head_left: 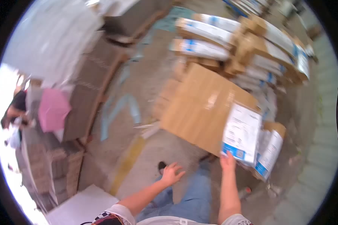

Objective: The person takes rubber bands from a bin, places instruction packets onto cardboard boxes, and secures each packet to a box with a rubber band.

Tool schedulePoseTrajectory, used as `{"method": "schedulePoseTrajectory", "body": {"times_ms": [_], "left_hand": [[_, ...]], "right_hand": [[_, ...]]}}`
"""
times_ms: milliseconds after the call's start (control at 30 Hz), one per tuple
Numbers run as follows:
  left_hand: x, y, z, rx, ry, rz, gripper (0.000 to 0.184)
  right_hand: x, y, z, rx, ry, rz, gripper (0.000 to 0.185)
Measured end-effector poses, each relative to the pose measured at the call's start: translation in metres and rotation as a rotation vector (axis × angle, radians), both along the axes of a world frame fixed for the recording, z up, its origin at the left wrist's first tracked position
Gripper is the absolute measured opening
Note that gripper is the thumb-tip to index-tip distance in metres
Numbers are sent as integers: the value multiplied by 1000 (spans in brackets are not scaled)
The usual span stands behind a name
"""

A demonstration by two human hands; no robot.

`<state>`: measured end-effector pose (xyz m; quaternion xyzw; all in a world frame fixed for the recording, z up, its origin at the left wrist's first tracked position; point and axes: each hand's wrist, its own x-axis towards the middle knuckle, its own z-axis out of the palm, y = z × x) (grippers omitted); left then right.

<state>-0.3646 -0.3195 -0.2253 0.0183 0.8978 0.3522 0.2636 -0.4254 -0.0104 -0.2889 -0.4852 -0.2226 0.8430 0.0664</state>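
My right hand [228,161] is at the near left corner of a flat white package [241,129] with printed text and a blue band, its fingers closed on that edge. The package lies over the right side of a large brown cardboard sheet [202,107]. My left hand [172,174] hangs over the floor in front of my legs, fingers apart, holding nothing. A second white and blue package [270,152] sits tilted just right of the first. Blur hides the finer print.
Several white, blue and brown cartons [206,33] are piled beyond the sheet. Left, tall grey-brown stacks [97,71] stand with a pink sheet [54,109] on them. Blue strips [120,107] and a yellow line [127,165] mark the floor. Another person [17,108] is far left.
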Motion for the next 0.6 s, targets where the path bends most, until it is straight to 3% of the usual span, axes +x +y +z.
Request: {"method": "schedulePoseTrajectory", "body": {"times_ms": [67,100,133,167,200,233,300,367,400,467,533,600], "left_hand": [[21,-90,32,-64,-192,246,39],[40,-134,53,-85,-291,401,38],[56,-175,63,-156,-277,496,38],[61,-219,61,-212,-260,573,38],[66,-254,60,-250,-247,630,38],[70,-277,64,-263,-178,699,38],[52,-314,69,-279,-11,785,39],[23,-350,86,-177,-47,996,36],[10,-367,92,-120,-76,1107,34],[-17,-401,94,-104,17,1189,30],[-33,-421,101,-131,93,1271,27],[-62,-458,122,-212,209,1307,25]], "right_hand": [[7,-1,-46,-113,8,41,33],[-8,-22,-29,2,-82,93,27],[3,11,-88,-252,48,189,27],[-11,-11,-52,-249,-236,216,42],[-19,-21,-43,-203,-355,342,55],[-19,-36,-17,-136,-504,342,56],[-9,-34,-24,-4,-560,284,70],[1,-18,-68,83,-648,331,52],[7,-32,-47,75,-513,546,35],[12,-55,-31,-260,-267,812,26],[-4,-125,30,132,-476,1049,18],[-9,-154,43,409,-431,1422,19]]}}
